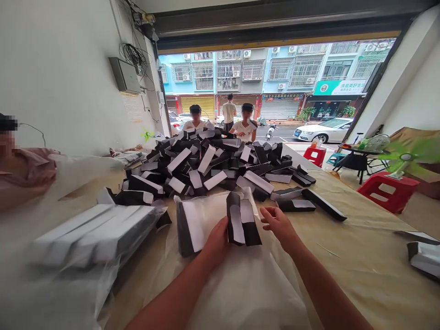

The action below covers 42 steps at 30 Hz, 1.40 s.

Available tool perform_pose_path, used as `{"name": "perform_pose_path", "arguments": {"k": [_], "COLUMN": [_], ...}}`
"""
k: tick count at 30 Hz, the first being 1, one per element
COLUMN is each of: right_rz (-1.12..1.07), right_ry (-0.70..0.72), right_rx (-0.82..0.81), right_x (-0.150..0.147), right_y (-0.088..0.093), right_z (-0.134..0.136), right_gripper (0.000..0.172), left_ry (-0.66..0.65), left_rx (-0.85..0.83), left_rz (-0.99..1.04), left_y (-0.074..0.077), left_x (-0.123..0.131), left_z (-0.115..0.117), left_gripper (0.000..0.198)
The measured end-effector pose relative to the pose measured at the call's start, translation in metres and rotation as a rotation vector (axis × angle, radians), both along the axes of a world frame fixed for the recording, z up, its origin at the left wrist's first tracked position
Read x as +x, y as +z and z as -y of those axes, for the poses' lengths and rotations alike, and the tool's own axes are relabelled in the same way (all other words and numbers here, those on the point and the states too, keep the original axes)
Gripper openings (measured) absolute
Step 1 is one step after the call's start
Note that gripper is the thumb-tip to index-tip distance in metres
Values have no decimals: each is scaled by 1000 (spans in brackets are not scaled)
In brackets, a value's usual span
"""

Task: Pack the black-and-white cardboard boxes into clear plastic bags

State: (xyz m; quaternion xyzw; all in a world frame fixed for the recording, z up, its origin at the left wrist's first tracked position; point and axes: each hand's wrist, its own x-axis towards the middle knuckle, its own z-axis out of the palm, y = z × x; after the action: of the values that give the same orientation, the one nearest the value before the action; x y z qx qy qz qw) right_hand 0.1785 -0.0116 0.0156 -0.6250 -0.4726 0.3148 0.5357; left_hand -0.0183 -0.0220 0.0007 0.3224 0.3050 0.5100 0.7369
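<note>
Two black-and-white folded boxes [244, 220] stand side by side over a clear plastic bag [254, 279]. My left hand [217, 240] grips them at their left edge. Just right of the boxes, my right hand [277, 223] is apart from them, its fingers spread and bent, holding nothing. Inside the bag, left of my left hand, lies another black-and-white box [190, 227]. Beyond the bag rises a large pile of similar boxes [206, 160].
A plastic bag with several white boxes [96, 233] lies at the left. Loose boxes [323, 205] lie right of the pile, and another [424, 259] at the far right edge. One person [27, 169] sits at the left; two [195, 119] sit behind the pile.
</note>
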Motion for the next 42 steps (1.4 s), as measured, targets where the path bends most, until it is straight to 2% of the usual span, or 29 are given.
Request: {"name": "perform_pose_path", "arguments": {"k": [4,6,9,12,17,20,27,33,42], "right_rz": [90,55,-139,-363,-690,-720,-726,-750,-868], "right_ry": [75,96,164,271,355,406,614,592,440], "right_rx": [11,-68,-235,-305,-274,-258,-229,-227,-46], "right_x": [-3,-8,-15,-17,-12,-9,-8,-6,-11], "right_y": [7,8,8,5,-5,-7,-9,-15,-25], "right_z": [6,8,11,10,2,1,12,11,2], "right_gripper": [30,27,23,23,15,12,21,25,34], "left_ry": [19,24,34,32,46,51,25,38,16], "left_rx": [15,16,-9,-47,-66,-46,29,68,37], "left_rz": [38,59,47,5,8,14,58,48,106], "left_y": [0,2,4,4,1,1,-1,-6,-11], "left_x": [1,2,1,0,0,1,1,3,3], "left_z": [0,0,1,1,0,-1,-1,-2,-2], "left_gripper": [35,35,34,33,37,34,39,37,36]}}
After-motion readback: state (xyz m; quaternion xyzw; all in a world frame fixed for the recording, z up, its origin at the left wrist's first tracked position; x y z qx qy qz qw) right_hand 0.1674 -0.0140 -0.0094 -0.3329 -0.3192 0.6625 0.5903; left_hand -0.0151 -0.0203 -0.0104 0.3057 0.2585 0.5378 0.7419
